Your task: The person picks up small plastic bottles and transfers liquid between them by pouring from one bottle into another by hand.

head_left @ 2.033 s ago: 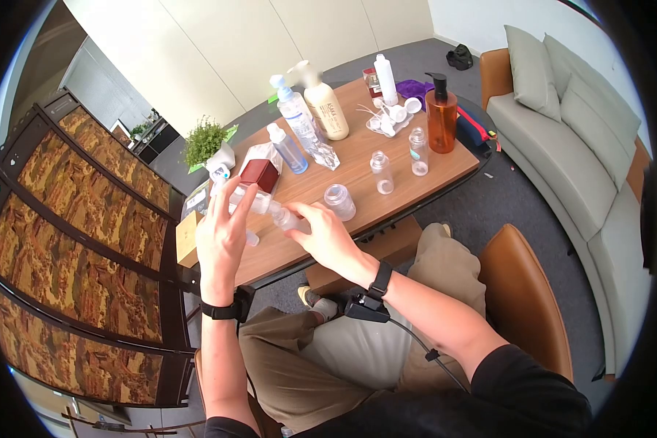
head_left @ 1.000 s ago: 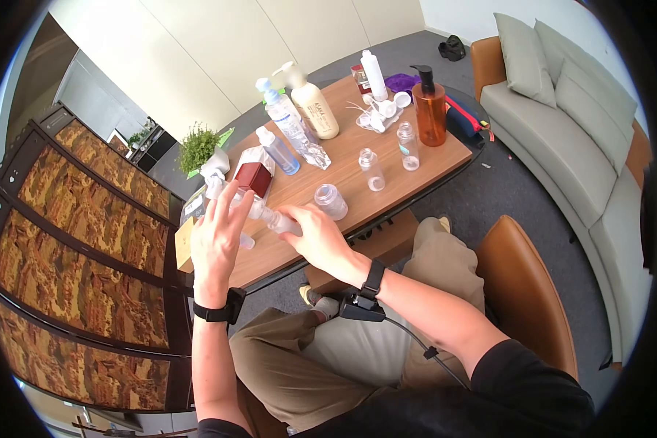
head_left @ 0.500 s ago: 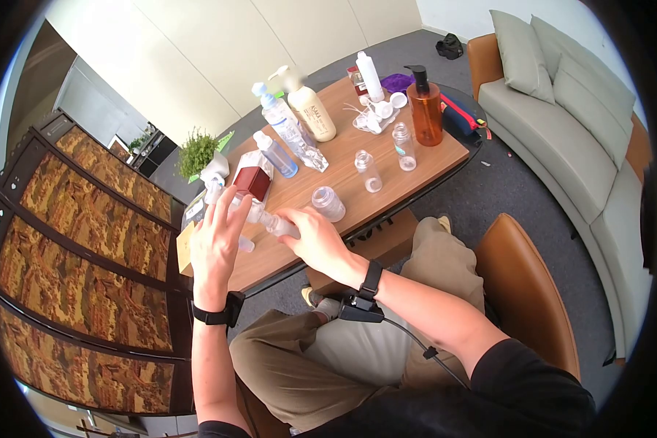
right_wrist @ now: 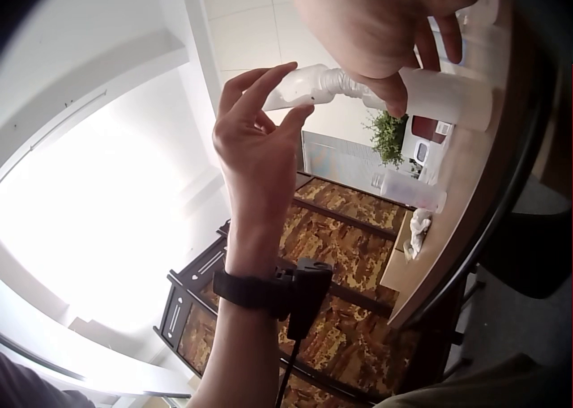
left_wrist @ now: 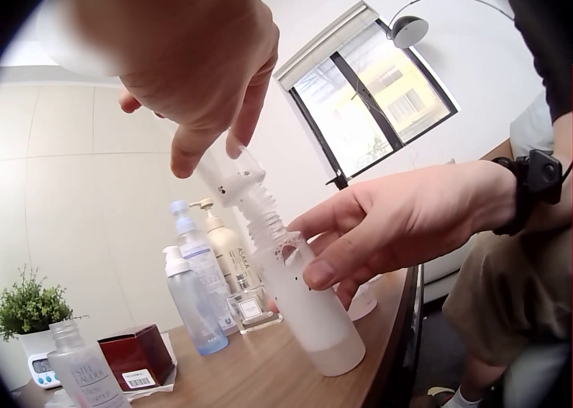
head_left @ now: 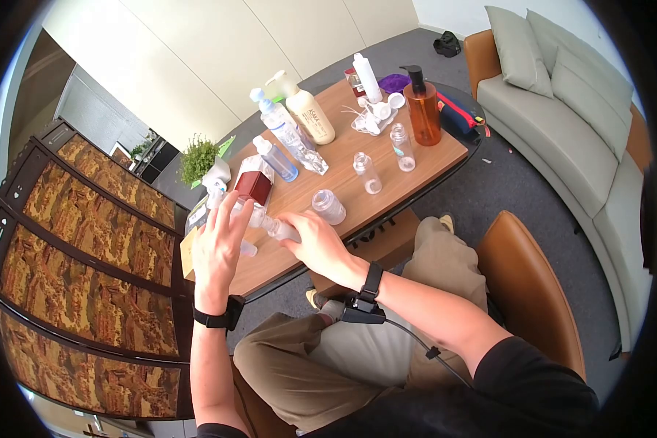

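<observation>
My left hand (head_left: 217, 252) pinches a small clear bottle (right_wrist: 304, 86) between thumb and fingers. It is tipped neck-down, its threaded neck right at the mouth of a frosted bottle (left_wrist: 309, 310). My right hand (head_left: 320, 244) holds the frosted bottle around its upper part, fingers on one side and thumb on the other. In the left wrist view that bottle leans, with a shallow layer of liquid at its base and droplets near its shoulder. Part of the clear bottle is hidden behind my left fingers in the head view.
A wide clear jar (head_left: 328, 207) and two small clear bottles stand right of my hands. Behind are a dark red box (head_left: 253, 187), several pump bottles, an amber pump bottle (head_left: 424, 113) and a potted plant (head_left: 199, 159). A labelled bottle (left_wrist: 85, 369) stands at left.
Both hands keep the two bottles neck to neck throughout. The clear bottle has tilted down slightly since the earliest frame. The head view has shifted a little, moving the table things leftward.
</observation>
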The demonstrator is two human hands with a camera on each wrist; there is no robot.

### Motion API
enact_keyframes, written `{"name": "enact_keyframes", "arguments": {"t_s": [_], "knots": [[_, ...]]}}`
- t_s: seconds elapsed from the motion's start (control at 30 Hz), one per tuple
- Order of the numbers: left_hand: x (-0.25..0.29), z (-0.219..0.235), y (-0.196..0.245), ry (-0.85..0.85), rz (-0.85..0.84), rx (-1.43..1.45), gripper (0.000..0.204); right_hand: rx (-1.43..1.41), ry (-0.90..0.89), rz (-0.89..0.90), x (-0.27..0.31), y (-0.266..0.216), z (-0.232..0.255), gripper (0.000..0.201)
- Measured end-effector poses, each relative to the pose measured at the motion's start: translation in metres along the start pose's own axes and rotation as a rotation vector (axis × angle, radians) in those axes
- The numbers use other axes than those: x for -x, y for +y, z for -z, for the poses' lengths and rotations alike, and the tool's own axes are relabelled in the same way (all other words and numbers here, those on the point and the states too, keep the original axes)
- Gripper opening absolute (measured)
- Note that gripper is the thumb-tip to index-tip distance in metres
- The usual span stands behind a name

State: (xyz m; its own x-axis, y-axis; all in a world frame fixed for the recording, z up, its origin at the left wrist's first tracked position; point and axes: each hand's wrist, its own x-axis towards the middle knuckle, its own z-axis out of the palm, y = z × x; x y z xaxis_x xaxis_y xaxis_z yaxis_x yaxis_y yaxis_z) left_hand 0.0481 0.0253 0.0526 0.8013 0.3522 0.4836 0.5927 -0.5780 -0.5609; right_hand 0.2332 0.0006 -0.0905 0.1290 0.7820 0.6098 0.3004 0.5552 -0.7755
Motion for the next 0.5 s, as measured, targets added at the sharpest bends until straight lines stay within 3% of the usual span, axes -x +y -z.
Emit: {"name": "enact_keyframes", "arguments": {"t_s": [0.5], "knots": [[-0.0011, 0.0023, -0.0035, -0.004, 0.012, 0.001, 0.056, 0.0, -0.013, -0.024, 0.0008, -0.0024, 0.002, 0.04]]}}
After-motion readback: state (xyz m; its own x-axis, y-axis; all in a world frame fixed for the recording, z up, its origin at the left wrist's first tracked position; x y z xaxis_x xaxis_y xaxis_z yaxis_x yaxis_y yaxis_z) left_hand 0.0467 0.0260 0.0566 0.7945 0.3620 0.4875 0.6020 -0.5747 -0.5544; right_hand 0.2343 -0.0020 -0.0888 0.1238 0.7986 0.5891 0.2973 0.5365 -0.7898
